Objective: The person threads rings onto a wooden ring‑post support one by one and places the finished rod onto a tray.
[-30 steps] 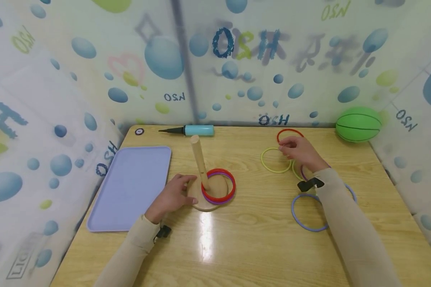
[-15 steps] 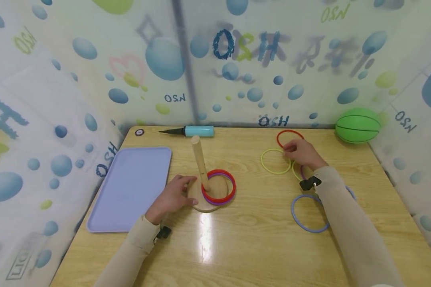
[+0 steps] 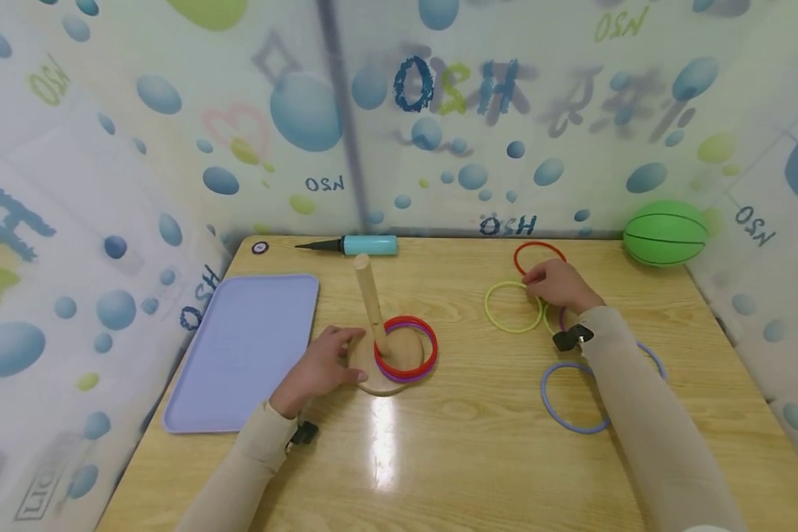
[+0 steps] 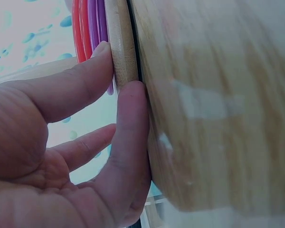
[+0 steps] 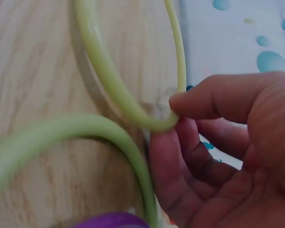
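Note:
A wooden peg stand stands mid-table with a red ring over a purple one around its peg. My left hand holds the round base; in the left wrist view a finger and the thumb clasp the base rim. My right hand is at the far right among loose rings. It pinches the edge of a yellow-green ring, which still lies on the table. In the right wrist view, thumb and fingertips close on that ring. A second yellow-green ring lies beside it.
Another red ring lies just beyond my right hand, and a lavender ring sits by the forearm. A lilac tray lies on the left. A blue pump lies at the back edge, and a green ball sits in the far right corner.
My right hand has crept slightly away from me and settled its fingers on the yellow-green ring's edge. The left hand and stand have not moved.

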The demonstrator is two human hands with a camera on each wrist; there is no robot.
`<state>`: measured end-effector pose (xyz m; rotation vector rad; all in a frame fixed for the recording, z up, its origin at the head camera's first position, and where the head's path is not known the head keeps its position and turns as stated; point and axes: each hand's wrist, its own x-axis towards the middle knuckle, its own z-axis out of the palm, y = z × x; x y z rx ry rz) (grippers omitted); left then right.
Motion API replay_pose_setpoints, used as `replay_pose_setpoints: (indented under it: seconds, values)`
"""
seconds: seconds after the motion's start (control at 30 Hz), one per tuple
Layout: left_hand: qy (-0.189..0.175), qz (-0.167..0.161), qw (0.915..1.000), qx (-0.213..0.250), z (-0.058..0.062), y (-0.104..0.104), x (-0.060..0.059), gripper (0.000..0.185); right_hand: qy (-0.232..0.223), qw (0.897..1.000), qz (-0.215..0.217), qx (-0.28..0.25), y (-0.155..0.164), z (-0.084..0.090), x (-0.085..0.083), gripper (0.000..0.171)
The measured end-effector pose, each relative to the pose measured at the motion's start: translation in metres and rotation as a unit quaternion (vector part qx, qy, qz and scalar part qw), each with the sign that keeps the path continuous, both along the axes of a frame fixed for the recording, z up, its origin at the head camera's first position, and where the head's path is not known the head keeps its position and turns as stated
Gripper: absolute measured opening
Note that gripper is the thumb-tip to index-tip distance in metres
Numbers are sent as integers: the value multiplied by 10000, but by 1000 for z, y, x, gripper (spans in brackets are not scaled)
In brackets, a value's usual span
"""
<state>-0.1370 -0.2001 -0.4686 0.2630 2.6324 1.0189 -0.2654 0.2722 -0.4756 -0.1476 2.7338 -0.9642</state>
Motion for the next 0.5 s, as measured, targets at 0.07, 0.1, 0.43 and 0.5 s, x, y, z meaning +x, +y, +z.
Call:
replay_pose_setpoints:
  seconds: [0.07, 0.1, 0.43, 0.5]
  values:
    - [-16, 23, 10000, -5, 1, 0, 1, 78, -228, 9994, 64, -243, 2, 1, 0, 30]
    - [-24, 29, 10000, -4, 2, 1, 1, 78, -339, 9987, 84, -371, 2, 1, 0, 30]
    - [-42, 45, 10000, -1, 2, 1, 1, 78, -1044, 9832, 100, -1495, 5, 11, 5, 38]
    - [-22, 38, 10000, 0, 2, 1, 1, 78, -1119, 9804, 115, -1620, 3, 15, 8, 40]
